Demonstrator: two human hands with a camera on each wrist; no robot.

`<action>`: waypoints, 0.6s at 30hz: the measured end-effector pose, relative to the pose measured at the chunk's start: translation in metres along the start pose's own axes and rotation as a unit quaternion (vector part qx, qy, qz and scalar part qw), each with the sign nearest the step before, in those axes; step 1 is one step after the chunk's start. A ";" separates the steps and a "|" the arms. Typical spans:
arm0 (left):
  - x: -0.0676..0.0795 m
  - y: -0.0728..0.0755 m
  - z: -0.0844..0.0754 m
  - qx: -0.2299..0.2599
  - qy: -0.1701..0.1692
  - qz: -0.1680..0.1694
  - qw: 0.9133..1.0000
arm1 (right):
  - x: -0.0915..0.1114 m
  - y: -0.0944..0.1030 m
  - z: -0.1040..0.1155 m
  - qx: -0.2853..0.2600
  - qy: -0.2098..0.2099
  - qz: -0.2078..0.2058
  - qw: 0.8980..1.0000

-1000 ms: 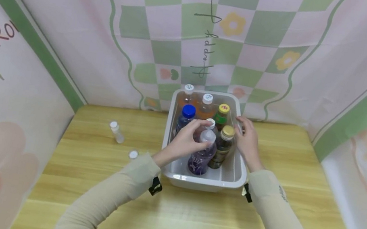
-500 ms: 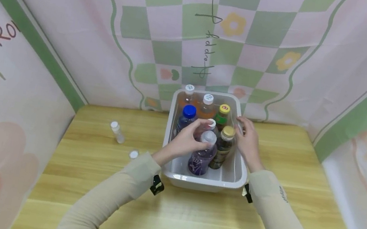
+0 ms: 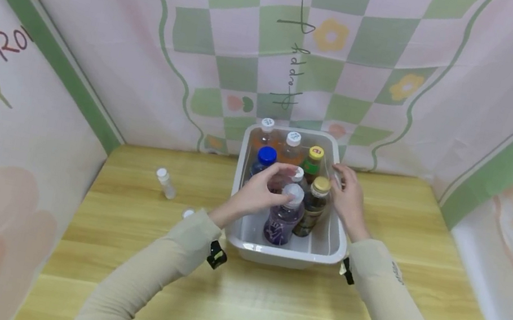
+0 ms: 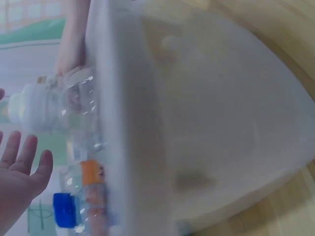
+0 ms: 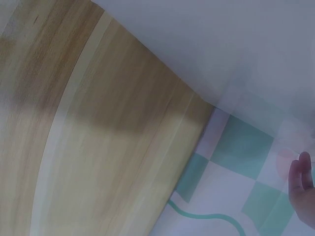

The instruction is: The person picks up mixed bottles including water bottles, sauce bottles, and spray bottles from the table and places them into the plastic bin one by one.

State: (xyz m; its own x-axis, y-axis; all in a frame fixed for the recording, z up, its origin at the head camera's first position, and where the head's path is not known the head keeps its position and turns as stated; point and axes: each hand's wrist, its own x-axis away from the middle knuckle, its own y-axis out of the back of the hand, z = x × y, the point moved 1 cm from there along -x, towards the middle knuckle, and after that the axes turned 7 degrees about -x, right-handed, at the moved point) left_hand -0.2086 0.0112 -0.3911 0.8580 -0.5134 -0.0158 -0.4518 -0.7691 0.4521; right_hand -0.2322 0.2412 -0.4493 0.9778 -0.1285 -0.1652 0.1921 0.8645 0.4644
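A white plastic bin holds several upright bottles. At its near end stands a bottle of purple drink with a translucent cap. My left hand is around that cap from the left, thumb and fingers spread. In the left wrist view, the fingers look loose and apart from the white cap. My right hand grips the bin's right rim beside a gold-capped dark bottle. Its fingers are partly seen in the right wrist view.
Farther back in the bin are a blue-capped bottle, two white-capped orange drinks and a yellow-capped bottle. On the wooden table, a small white-capped bottle lies left of the bin. A white round item is partly behind my left sleeve.
My left hand has drawn back very slightly to the left from the purple bottle's cap. The right hand stays at the bin's rim. The head view has shifted a little.
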 end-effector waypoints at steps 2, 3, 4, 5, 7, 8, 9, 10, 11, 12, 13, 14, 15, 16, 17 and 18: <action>0.000 0.006 -0.003 0.001 -0.001 -0.001 1.000 | 0.000 0.000 0.001 -0.002 0.000 0.000 1.000; 0.001 0.010 -0.004 0.002 -0.002 -0.002 1.000 | 0.000 0.001 0.001 -0.002 0.000 -0.001 1.000; 0.001 0.014 -0.006 0.004 -0.005 -0.004 1.000 | 0.000 0.001 0.001 -0.002 0.000 -0.002 1.000; 0.001 0.018 -0.007 0.006 -0.010 -0.006 1.000 | 0.000 0.001 0.001 -0.001 0.001 -0.002 1.000; 0.002 0.028 -0.010 0.010 -0.018 -0.010 1.000 | 0.000 0.002 0.001 -0.002 0.001 -0.003 1.000; 0.003 0.033 -0.011 0.011 -0.022 -0.014 1.000 | 0.000 0.002 0.001 0.000 0.003 -0.003 1.000; 0.004 0.038 -0.011 0.011 -0.024 -0.017 0.999 | 0.000 0.002 0.002 0.000 0.004 -0.003 1.000; 0.006 0.043 -0.012 0.014 -0.027 -0.020 0.999 | 0.000 0.002 0.002 0.001 0.004 -0.002 1.000; 0.007 0.048 -0.012 0.015 -0.029 -0.023 0.999 | 0.000 0.002 0.002 0.002 0.005 -0.002 1.000; 0.008 0.053 -0.012 0.015 -0.031 -0.027 0.999 | 0.000 0.001 0.003 0.001 0.005 -0.001 1.000; 0.009 0.057 -0.012 0.013 -0.031 -0.031 0.999 | 0.000 0.001 0.003 0.002 0.005 -0.001 1.000; 0.011 0.061 -0.012 0.010 -0.030 -0.034 0.999 | 0.000 0.001 0.003 0.002 0.004 0.000 1.000; 0.012 0.065 -0.011 0.010 -0.029 -0.037 0.999 | 0.001 0.001 0.003 0.001 0.003 0.000 1.000; 0.013 0.069 -0.010 0.011 -0.028 -0.040 0.999 | 0.000 0.001 0.003 0.002 0.003 0.001 1.000; 0.015 0.073 -0.009 0.010 -0.026 -0.043 0.999 | 0.000 0.001 0.003 0.002 0.002 0.001 1.000; 0.017 0.077 -0.009 0.009 -0.024 -0.047 0.999 | 0.000 0.001 0.003 0.001 0.001 0.002 1.000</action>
State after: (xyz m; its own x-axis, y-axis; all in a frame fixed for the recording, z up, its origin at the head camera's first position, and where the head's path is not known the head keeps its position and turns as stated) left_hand -0.2268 -0.0531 -0.3488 0.8845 -0.4557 -0.0995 -0.3747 -0.8213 0.4302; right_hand -0.2314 0.2401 -0.4463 0.9783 -0.1248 -0.1652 0.1890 0.8645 0.4658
